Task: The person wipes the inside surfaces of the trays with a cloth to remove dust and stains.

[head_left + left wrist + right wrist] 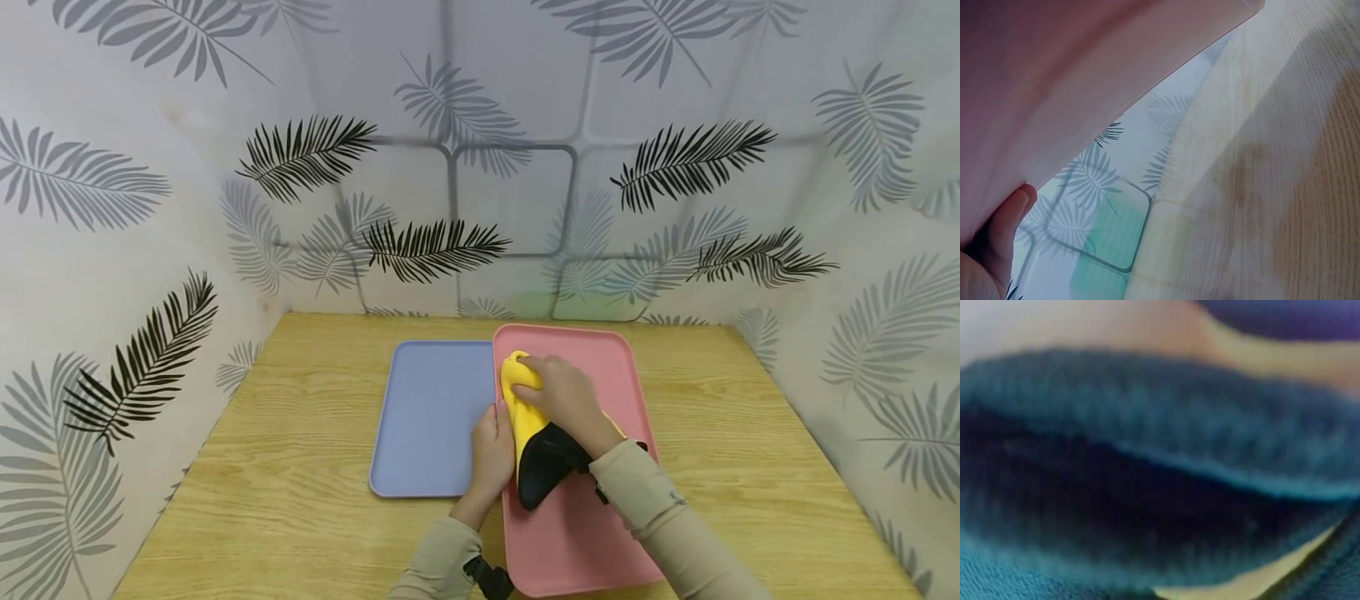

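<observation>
My left hand grips the left edge of a pink tray, its thumb lying along the rim. In the left wrist view the tray's side slants above the table, with a fingertip at its edge. My right hand holds a yellow and black cloth against the tray's inner face, near the upper left. Bunched yellow fabric shows between thumb and fingers, and a black flap hangs below. Dark fuzzy folds of the cloth fill the right wrist view, blurred, hiding the right fingers there.
A blue tray lies on the wooden table to the left, its right side covered by the pink tray. Behind the table hangs a leaf-patterned sheet, which also lines both sides.
</observation>
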Motion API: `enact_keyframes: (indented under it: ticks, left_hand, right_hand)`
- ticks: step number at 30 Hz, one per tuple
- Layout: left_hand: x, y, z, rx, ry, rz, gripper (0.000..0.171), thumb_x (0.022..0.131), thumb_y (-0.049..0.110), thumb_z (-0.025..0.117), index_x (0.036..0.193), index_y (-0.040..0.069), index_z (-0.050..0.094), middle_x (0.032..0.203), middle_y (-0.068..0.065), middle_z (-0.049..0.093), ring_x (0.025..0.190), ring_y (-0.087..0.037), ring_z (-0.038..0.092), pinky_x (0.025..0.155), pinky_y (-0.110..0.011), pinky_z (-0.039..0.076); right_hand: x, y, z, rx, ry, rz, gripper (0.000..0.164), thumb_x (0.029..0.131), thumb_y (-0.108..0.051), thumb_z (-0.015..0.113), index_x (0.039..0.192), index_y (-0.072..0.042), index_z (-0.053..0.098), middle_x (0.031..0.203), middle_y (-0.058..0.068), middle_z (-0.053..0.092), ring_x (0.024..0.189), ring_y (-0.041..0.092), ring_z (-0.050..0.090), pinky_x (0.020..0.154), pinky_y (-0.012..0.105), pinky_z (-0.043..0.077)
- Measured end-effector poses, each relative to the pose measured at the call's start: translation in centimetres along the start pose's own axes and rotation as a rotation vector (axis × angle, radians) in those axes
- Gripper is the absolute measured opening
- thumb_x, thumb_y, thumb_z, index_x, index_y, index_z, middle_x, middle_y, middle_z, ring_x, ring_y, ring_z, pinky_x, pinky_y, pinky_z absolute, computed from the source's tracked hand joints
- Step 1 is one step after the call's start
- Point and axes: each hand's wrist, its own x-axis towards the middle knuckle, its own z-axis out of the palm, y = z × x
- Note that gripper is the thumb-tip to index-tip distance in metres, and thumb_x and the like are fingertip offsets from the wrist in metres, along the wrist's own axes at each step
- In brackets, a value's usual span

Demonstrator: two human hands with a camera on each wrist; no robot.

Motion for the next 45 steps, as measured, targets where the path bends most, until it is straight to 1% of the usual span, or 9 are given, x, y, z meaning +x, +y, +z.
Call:
enact_keyframes:
  ticks: [6, 9, 12, 17, 19, 27, 36, 42, 45]
  left_hand:
    - [0.1, -0.1, -0.2, 0.007, 0.021, 0.019, 0.033, 0.097, 0.013, 0.036, 0.066, 0.003, 0.041, 0.057, 0.004, 0.028, 0.05, -0.008, 0.029, 0.047, -0.022, 0.027]
    - [0.1, -0.2, -0.4, -0.001, 0.025, 0.008, 0.034, 0.097, 0.012, 0.035, 0.064, 0.005, 0.037, 0.057, 0.004, 0.026, 0.05, -0.006, 0.024, 0.047, -0.022, 0.023]
    - [0.2, -0.1, -0.6, -0.008, 0.027, -0.012, 0.034, 0.097, 0.012, 0.035, 0.064, 0.007, 0.035, 0.056, 0.004, 0.026, 0.049, -0.005, 0.023, 0.046, -0.021, 0.023]
    - [0.4, 0.0, -0.9, 0.012, 0.049, -0.01, 0.032, 0.097, 0.01, 0.035, 0.065, 0.006, 0.038, 0.056, 0.004, 0.027, 0.049, -0.006, 0.026, 0.045, -0.022, 0.025]
    - [0.4, 0.0, -1.0, 0.024, 0.062, -0.006, 0.032, 0.097, 0.01, 0.035, 0.065, 0.005, 0.04, 0.056, 0.005, 0.027, 0.049, -0.007, 0.027, 0.045, -0.023, 0.026]
    - [0.5, 0.1, -1.5, 0.028, 0.085, -0.001, 0.032, 0.097, 0.01, 0.035, 0.067, 0.003, 0.043, 0.056, 0.004, 0.029, 0.051, -0.01, 0.029, 0.045, -0.025, 0.029]
    - [0.7, 0.3, -2.1, 0.023, 0.071, -0.011, 0.032, 0.097, 0.01, 0.034, 0.067, 0.003, 0.041, 0.056, 0.004, 0.029, 0.051, -0.009, 0.029, 0.046, -0.023, 0.028]
    - [0.7, 0.3, -2.1, 0.007, 0.06, -0.013, 0.032, 0.098, 0.013, 0.033, 0.068, 0.004, 0.04, 0.057, 0.003, 0.029, 0.05, -0.008, 0.028, 0.045, -0.022, 0.027]
    - [0.7, 0.4, -2.1, 0.021, 0.061, -0.01, 0.032, 0.098, 0.013, 0.033, 0.067, 0.005, 0.039, 0.056, 0.004, 0.029, 0.049, -0.008, 0.027, 0.045, -0.022, 0.027]
  right_hand:
    - [0.0, 1.4, -0.2, -0.049, -0.042, 0.054, 0.044, 0.079, -0.031, 0.067, 0.116, -0.008, 0.059, 0.086, 0.012, 0.06, 0.063, 0.022, 0.051, 0.053, 0.033, 0.041]
    - [0.0, 2.3, -0.3, -0.053, -0.075, 0.077, 0.045, 0.079, -0.031, 0.067, 0.117, -0.008, 0.059, 0.087, 0.012, 0.059, 0.063, 0.021, 0.05, 0.053, 0.033, 0.04]
    - [0.0, 3.2, -0.4, -0.06, -0.099, 0.096, 0.045, 0.079, -0.03, 0.067, 0.117, -0.007, 0.058, 0.09, 0.013, 0.06, 0.065, 0.023, 0.051, 0.054, 0.034, 0.04]
    - [-0.3, 5.0, -0.6, -0.061, -0.105, 0.104, 0.045, 0.08, -0.028, 0.066, 0.118, -0.005, 0.058, 0.101, 0.018, 0.06, 0.082, 0.03, 0.056, 0.065, 0.04, 0.044]
    - [-0.4, 5.7, -0.8, -0.062, -0.11, 0.111, 0.045, 0.08, -0.027, 0.066, 0.118, -0.004, 0.057, 0.105, 0.019, 0.059, 0.085, 0.031, 0.056, 0.065, 0.041, 0.044]
    - [-0.7, 8.3, -1.2, -0.142, -0.162, 0.165, 0.042, 0.08, -0.025, 0.065, 0.116, -0.005, 0.058, 0.104, 0.019, 0.059, 0.077, 0.031, 0.056, 0.055, 0.038, 0.043]
    - [-1.1, 10.2, -1.2, -0.17, -0.179, 0.224, 0.04, 0.08, -0.023, 0.065, 0.116, -0.006, 0.059, 0.102, 0.021, 0.058, 0.073, 0.03, 0.054, 0.047, 0.035, 0.039]
    - [-1.4, 10.8, -1.1, -0.134, -0.154, 0.17, 0.042, 0.079, -0.026, 0.067, 0.115, -0.006, 0.059, 0.101, 0.021, 0.059, 0.081, 0.034, 0.055, 0.052, 0.039, 0.042]
    - [-1.5, 10.9, -1.0, -0.105, -0.132, 0.138, 0.044, 0.078, -0.028, 0.069, 0.115, -0.007, 0.06, 0.102, 0.02, 0.06, 0.083, 0.034, 0.056, 0.051, 0.037, 0.042]
